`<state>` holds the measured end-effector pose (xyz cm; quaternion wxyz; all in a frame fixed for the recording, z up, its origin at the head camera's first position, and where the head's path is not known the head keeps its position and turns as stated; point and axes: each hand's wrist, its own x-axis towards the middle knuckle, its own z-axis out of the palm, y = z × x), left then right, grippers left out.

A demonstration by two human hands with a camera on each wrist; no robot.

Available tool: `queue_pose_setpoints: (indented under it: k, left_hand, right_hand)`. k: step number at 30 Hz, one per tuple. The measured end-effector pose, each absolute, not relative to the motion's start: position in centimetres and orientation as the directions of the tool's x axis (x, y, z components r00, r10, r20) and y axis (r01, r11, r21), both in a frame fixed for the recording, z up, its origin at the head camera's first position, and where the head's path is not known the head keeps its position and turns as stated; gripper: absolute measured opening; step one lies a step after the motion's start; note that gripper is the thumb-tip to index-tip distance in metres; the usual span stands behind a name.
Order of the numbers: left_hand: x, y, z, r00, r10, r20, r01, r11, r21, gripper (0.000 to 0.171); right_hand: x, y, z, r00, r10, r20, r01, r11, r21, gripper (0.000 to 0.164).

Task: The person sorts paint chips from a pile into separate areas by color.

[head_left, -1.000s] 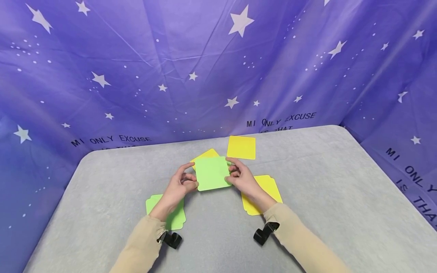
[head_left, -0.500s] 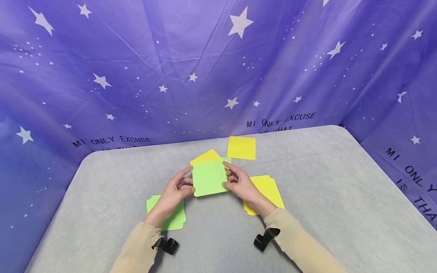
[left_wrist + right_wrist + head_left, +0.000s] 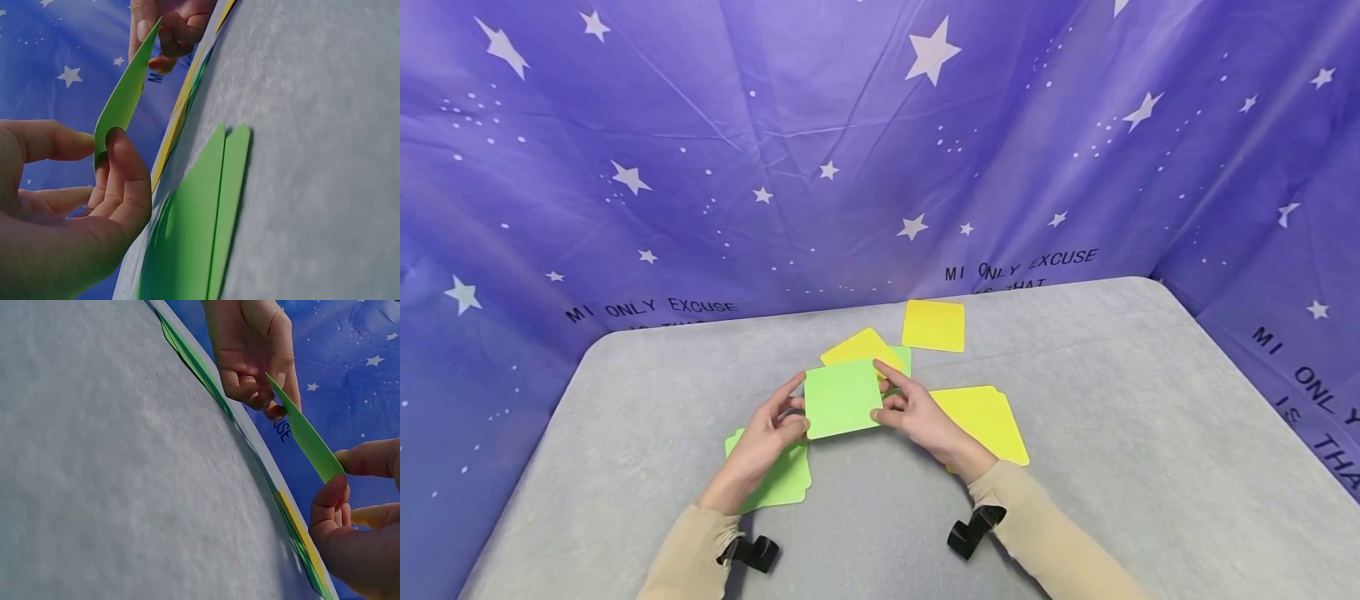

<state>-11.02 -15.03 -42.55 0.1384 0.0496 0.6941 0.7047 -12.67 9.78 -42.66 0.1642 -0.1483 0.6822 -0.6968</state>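
Both hands hold a square green card (image 3: pixel 842 398) above the table, one at each side edge. My left hand (image 3: pixel 762 442) pinches the left edge between thumb and fingers; the left wrist view shows the card (image 3: pixel 125 97) tilted off the table surface. At the opposite edge, my right hand (image 3: pixel 921 417) pinches the card too, as the right wrist view of the card (image 3: pixel 306 437) confirms. Partly hidden beneath the left hand and wrist lies a loose pile of green cards (image 3: pixel 786 479). By the right wrist is a pile of yellow cards (image 3: pixel 988 417).
Behind the held card, a yellow card (image 3: pixel 859 346) overlaps a green one (image 3: pixel 902 357). Another yellow card (image 3: pixel 934 325) lies near the far edge of the grey table (image 3: pixel 1112 375). A purple star-patterned curtain (image 3: pixel 820 108) hangs behind and at the sides.
Both hands have carried the green card leftward and nearer to the person. More of the yellow and green cards behind it now shows.
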Motion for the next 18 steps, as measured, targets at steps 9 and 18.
queue_pose_setpoints:
  k: [9,18]
  left_hand:
    - [-10.3,-16.3,-42.2,-0.965,0.229,-0.124,-0.114,0.057,0.992,0.074]
    - [-9.4,-18.2,-42.3,-0.956,0.277,-0.099,-0.110,-0.023,0.994,0.083]
  right_hand:
    - [-12.3,8.2,-42.3,-0.899,-0.436,0.040,-0.085,0.083,-0.993,0.075]
    - [-12.3,7.1,-42.3,-0.874,-0.482,0.060,-0.133,0.120,-0.984,0.080]
